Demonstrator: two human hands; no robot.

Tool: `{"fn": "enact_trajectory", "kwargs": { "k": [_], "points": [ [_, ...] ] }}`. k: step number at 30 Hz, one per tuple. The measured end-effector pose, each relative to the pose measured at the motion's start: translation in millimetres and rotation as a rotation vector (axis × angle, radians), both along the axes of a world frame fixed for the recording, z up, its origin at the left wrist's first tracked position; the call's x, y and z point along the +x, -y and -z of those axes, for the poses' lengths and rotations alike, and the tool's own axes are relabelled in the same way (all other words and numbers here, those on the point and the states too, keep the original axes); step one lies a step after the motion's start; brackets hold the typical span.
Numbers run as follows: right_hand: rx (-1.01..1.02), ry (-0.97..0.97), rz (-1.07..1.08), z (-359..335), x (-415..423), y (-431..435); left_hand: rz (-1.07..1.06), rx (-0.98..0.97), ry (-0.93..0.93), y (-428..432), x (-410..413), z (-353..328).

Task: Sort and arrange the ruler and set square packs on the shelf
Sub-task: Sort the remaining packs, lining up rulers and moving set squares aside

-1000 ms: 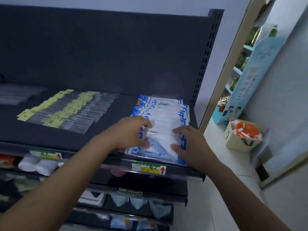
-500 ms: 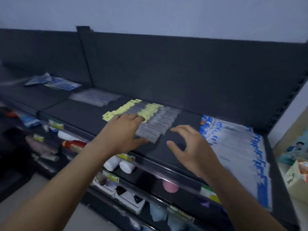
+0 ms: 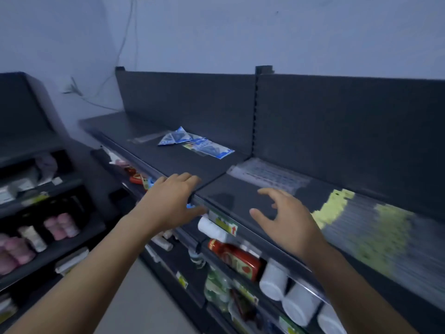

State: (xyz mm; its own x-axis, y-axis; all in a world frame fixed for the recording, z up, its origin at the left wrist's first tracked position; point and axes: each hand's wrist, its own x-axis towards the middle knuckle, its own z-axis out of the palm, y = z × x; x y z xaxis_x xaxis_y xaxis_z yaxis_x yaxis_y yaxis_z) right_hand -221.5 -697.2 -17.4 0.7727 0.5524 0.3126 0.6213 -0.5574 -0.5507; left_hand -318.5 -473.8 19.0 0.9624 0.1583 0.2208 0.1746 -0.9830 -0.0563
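A loose heap of blue set square packs (image 3: 195,143) lay unsorted far back on the left of the shelf (image 3: 166,165), with clear ruler packs (image 3: 269,175) in a row nearer and yellow-labelled ruler packs (image 3: 356,225), blurred, to the right. A second before, both hands were pressing a blue stack at the shelf's right end; that stack was now out of view. The left hand (image 3: 171,203) hung at the shelf's front edge, the right hand (image 3: 286,220) above the bare board. Both sets of fingers were relaxed and spread, holding nothing. The right-hand stack looked finished, and the heap probably came next.
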Motion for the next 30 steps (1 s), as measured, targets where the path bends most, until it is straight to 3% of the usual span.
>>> {"fn": "enact_trajectory", "kwargs": {
  "k": [8, 15, 25, 30],
  "points": [
    [-0.112, -0.152, -0.075, 2, 79, -140, -0.057, -0.005, -0.032, -136, 59, 21],
    [-0.176, -0.203, -0.076, 15, 169, -268, -0.032, 0.059, -0.171, -250, 158, 36],
    [-0.502, -0.02, 0.158, 50, 250, -355, 0.306, -0.141, -0.23, -339, 295, 63],
    [-0.51, 0.016, 0.449, 55, 245, -368, 0.569, -0.068, -0.167, -366, 337, 76]
  ]
}}
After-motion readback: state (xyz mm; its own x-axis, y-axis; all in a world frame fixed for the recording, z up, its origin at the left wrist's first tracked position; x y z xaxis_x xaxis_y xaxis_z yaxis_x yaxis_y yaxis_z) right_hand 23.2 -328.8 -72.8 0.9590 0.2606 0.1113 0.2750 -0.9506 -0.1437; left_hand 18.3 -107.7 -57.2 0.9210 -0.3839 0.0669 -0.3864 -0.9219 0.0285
